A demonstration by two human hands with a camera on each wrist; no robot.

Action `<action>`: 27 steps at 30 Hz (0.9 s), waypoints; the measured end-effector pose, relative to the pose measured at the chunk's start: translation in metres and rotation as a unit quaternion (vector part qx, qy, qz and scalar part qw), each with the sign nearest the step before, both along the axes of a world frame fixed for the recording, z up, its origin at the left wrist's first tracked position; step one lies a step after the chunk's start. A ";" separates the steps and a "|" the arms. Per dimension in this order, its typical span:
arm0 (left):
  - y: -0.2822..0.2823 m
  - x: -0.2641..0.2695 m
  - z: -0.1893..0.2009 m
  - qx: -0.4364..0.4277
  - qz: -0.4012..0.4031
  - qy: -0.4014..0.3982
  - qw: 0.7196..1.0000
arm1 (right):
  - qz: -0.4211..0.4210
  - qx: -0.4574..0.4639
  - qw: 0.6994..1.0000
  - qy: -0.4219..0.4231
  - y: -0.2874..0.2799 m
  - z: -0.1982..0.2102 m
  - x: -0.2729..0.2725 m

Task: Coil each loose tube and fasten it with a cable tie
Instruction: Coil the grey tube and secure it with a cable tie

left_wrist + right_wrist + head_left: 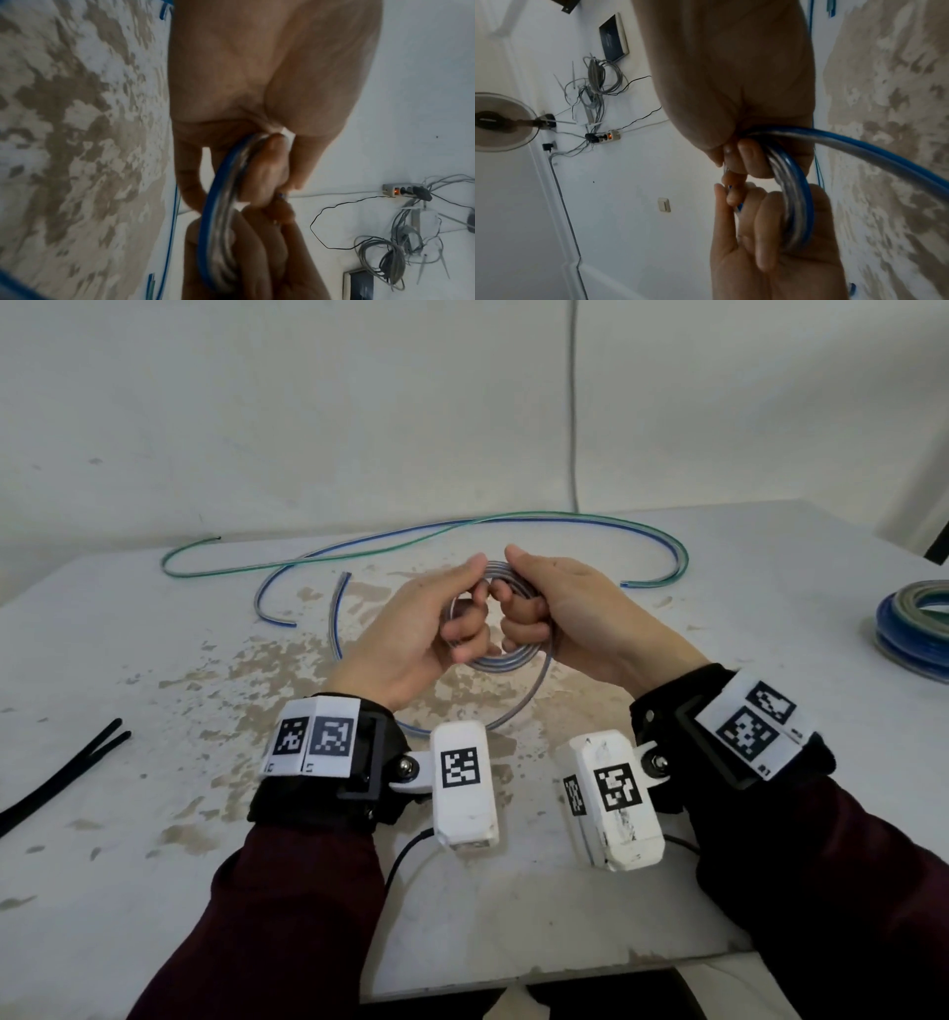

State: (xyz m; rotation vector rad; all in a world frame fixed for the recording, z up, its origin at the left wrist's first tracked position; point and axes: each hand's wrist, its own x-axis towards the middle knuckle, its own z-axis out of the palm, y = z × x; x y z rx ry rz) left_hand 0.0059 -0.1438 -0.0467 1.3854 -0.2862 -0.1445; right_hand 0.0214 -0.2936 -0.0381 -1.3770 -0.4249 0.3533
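**Worn tabletop: both hands on a part-wound tube**

White-painted table (154, 660), its coating flaked to brown patches beneath and around the hands, stands against a pale wall.

Left hand (411, 634) and right hand (580, 613) meet above the table centre, fingers of each curled round the same clear, blue-striped tube coil (506, 662). Several turns are gathered between the two grips; the wrist views show the bundled turns passing through both fists. One larger loop of the same tube hangs below the coil toward the wrists, and its free tail (336, 613) trails on the table left of the left hand.

Beyond the hands lie two loose tubes, one green-striped (287, 564), one blue-striped (513, 518). Finished coils (909, 629) sit well right of the right hand. Black cable ties (67, 775) lie well left of the left wrist.
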 end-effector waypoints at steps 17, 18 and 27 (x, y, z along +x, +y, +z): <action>-0.001 0.002 0.002 -0.072 0.075 0.018 0.994 | 0.009 0.010 1.000 0.018 0.002 0.000 0.000; -0.001 0.002 0.002 -0.035 0.055 0.026 0.998 | 0.006 -0.009 1.000 0.005 0.001 0.000 0.000; 0.000 0.001 -0.002 0.014 0.069 -0.035 0.997 | -0.008 -0.022 1.000 0.018 -0.004 -0.002 0.005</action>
